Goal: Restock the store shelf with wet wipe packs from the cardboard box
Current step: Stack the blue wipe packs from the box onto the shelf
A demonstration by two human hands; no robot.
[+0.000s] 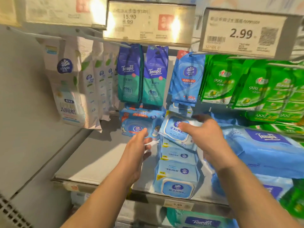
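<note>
The restock looks partly done, as far as can be judged. On the shelf (102, 163) a row of pale blue wipe packs (178, 171) runs from the near edge toward the back, and the right hand (202, 135) rests on the top pack (176, 129) at the far end of that row, which lies tilted and not yet seated. Its fingers (185, 126) lie fairly straight over the pack's lid, spread rather than curled round it. The left hand (139, 143) is just left of that pack, fingers apart and loosely bent, holding nothing; whether they touch the pack's edge cannot be told. Behind it, at the back, sits a multipack (139, 124). The left part of the shelf is bare grey, so more packs could go there. Bigger Tempo packs (266, 148) fill the right side, and hanging packs (143, 74) line the pegs above. The cardboard box is not in view, so how much stock is left cannot be told.
</note>
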